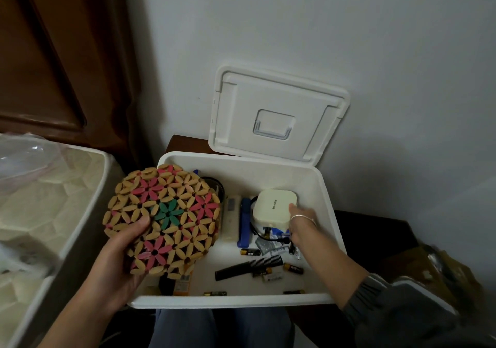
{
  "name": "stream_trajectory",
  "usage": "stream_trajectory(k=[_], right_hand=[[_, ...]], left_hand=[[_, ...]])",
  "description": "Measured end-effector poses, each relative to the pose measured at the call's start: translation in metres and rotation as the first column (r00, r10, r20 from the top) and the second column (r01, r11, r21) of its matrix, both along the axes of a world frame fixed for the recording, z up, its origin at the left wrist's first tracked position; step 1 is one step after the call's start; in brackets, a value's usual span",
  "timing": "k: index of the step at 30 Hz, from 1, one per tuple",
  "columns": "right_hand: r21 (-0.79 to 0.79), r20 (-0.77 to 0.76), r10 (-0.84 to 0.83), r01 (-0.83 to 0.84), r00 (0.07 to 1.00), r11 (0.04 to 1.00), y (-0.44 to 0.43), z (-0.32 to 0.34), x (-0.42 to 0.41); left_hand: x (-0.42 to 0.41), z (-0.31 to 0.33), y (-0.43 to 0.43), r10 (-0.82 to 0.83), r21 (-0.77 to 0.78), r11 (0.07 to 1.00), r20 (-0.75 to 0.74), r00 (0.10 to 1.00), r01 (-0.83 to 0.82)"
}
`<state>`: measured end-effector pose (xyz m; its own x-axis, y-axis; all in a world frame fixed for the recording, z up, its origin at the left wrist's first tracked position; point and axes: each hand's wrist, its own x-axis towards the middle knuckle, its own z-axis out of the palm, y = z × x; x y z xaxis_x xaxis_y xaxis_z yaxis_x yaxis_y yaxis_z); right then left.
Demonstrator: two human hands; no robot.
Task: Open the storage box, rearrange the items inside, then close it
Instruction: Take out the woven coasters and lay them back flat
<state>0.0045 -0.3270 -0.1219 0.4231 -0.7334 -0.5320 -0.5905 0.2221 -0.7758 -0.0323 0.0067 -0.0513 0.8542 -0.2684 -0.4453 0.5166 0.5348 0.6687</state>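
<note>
Matt white plastic for the storage box [228, 300] and its lid [279, 98]. Small smooth painted wood pieces in the round pot mat [171, 213]. Smooth cream plastic case [272, 208]. Black plastic comb [249, 266]. Grey ribbed cloth sleeve [375, 291].

Single wide-angle camera, worn on the person's head, looks forward and steeply down into the open storage box [228, 301], seen at close range in the lower middle of the frame. Beyond the box, the view takes in its lid [279, 117] propped against a pale wall [402, 52]. Nearer than the box, the wearer's knees [222, 329] meet the bottom edge. The left hand [118, 262] and right hand [300, 224] reach toward the box from the lower corners. A mattress [40, 213] lies left of the box
</note>
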Motion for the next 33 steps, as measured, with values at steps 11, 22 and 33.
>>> stream_trajectory(k=[11,22,33], right_hand=[[-0.558,-0.326,0.443,-0.548,0.835,0.623,-0.001,-0.006,0.001],[-0.669,-0.376,0.697,-0.700,0.610,0.251,-0.024,0.023,-0.049],[0.284,-0.836,0.489,-0.959,-0.250,-0.004,0.010,-0.021,-0.072]], left_hand=[[-0.001,0.001,-0.001,-0.010,0.038,0.999,0.015,1.000,0.009],[-0.001,0.002,0.000,-0.003,0.003,1.000,0.017,1.000,0.003],[-0.001,0.001,0.000,0.002,0.013,1.000,0.018,1.000,-0.002]])
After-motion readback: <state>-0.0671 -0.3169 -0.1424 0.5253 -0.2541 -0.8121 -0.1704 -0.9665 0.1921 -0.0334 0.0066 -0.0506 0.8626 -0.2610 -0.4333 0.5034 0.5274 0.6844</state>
